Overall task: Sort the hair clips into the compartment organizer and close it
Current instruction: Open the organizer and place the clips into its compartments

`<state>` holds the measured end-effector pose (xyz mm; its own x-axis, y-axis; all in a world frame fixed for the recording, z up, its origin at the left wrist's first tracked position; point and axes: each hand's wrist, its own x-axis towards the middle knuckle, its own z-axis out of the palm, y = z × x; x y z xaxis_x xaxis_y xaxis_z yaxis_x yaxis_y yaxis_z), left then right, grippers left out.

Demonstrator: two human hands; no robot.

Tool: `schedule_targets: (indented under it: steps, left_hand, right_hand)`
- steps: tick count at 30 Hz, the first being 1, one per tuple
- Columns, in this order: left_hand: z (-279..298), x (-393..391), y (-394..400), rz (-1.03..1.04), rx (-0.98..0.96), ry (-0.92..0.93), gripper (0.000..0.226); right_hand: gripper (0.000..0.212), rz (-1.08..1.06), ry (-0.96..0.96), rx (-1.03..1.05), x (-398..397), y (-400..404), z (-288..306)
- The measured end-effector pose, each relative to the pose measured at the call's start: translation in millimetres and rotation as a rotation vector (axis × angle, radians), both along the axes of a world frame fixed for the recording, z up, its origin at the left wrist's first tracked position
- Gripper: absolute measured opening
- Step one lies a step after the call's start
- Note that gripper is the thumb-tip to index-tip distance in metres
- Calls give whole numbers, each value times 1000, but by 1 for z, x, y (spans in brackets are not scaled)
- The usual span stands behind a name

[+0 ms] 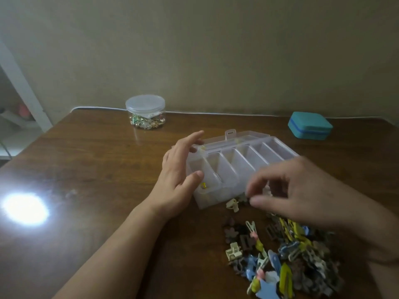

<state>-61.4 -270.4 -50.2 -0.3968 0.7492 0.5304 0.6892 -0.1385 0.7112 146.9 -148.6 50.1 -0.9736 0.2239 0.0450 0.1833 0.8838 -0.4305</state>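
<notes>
Compartment organizer open, unlabelled; left hand alongside.

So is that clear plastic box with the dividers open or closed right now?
Open. The organizer's lid is swung back behind it, the compartments are uncovered, and the left hand rests at its end.

Left hand spread wide; right hand pinching (blurred).

Both forearms bare — no sleeves, left hand and right hand alike.
</notes>
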Motion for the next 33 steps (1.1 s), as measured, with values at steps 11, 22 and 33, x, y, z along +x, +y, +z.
schedule_targets:
  steps: [11, 22, 33]
  left_hand:
    - [1, 12, 1, 25, -140, 121, 67]
    - [2, 11, 0, -6, -132, 93, 67]
    - [3, 6, -2, -54, -102, 82, 74]
  right_hand:
    - [30, 126, -155, 219, 49, -8, -45]
    - [40, 41, -135, 337, 34, -14, -49]
    - [32, -102, -135, 295, 17, -20, -46]
